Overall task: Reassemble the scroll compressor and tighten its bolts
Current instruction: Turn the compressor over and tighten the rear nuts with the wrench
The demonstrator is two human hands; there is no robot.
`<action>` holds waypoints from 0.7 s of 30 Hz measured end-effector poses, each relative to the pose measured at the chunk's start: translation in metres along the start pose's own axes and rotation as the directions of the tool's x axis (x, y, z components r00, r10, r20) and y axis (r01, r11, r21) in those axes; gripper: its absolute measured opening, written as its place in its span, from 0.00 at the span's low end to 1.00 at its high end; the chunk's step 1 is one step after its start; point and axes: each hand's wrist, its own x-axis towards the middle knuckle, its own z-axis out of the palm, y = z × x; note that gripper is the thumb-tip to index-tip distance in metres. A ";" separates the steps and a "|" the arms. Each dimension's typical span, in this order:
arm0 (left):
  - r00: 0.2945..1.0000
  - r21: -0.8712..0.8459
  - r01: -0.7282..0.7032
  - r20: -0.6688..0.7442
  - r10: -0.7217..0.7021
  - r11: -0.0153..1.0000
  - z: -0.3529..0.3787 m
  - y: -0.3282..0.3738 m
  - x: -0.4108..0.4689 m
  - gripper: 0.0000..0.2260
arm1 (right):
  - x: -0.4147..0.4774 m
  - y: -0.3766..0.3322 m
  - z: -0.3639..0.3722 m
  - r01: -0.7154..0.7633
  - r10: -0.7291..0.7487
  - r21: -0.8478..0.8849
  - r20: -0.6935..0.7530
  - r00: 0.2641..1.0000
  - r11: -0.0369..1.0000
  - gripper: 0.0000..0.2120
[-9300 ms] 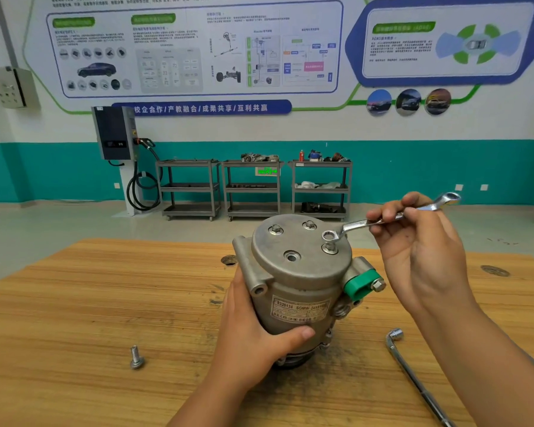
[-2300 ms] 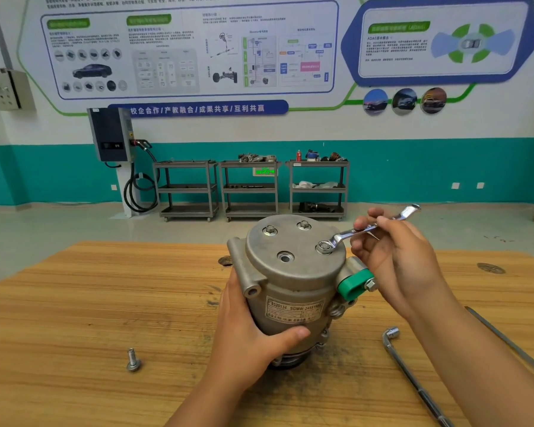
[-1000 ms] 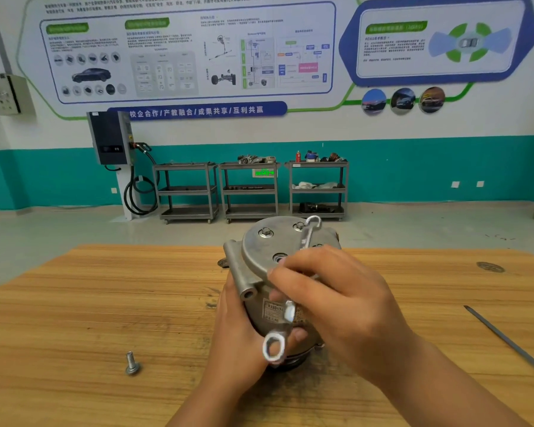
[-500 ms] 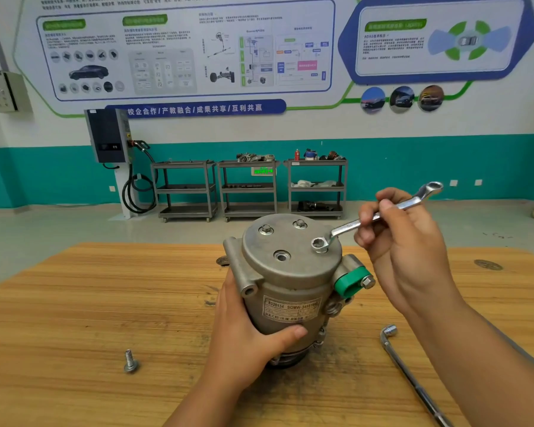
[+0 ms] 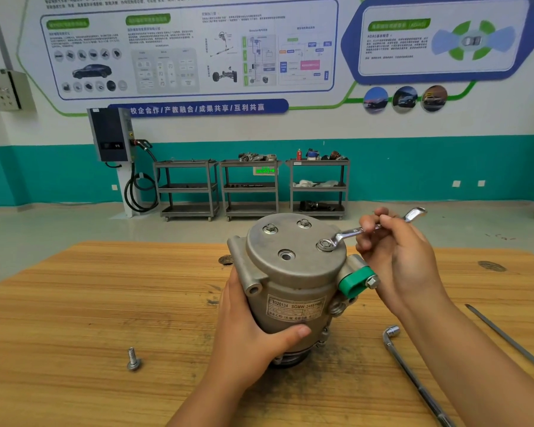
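The grey scroll compressor [image 5: 293, 278] stands on end on the wooden table [image 5: 74, 318], its round cover facing up. My left hand [image 5: 247, 334] grips its body from the left, thumb across the front below the label. My right hand [image 5: 395, 251] pinches a small silver wrench [image 5: 355, 232] whose ring end sits on the cover's right bolt [image 5: 326, 244]. Two other bolts [image 5: 270, 228] sit in the cover near its far edge. A loose bolt [image 5: 133, 360] stands head down on the table, left of my forearm.
An L-shaped socket wrench [image 5: 413, 374] lies on the table at the right, with a thin metal rod [image 5: 512, 340] beyond it. A green cap with a bolt [image 5: 356, 280] sticks out of the compressor's right side. Metal shelving carts stand by the far wall.
One second ago my right hand held the wrench in front of the compressor. It has swung back to the right, and the ring end now sits on the cover's right bolt.
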 end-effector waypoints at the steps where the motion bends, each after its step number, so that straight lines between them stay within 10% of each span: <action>1: 1.000 0.005 0.003 0.000 -0.003 1.000 0.000 -0.001 0.000 0.56 | 0.000 0.000 0.001 0.005 -0.005 0.009 0.002 1.000 1.000 0.10; 21: 1.000 0.011 0.002 -0.031 -0.001 1.000 0.003 0.006 -0.003 0.53 | -0.014 0.007 0.006 0.219 -0.201 0.063 -0.220 0.955 0.974 0.16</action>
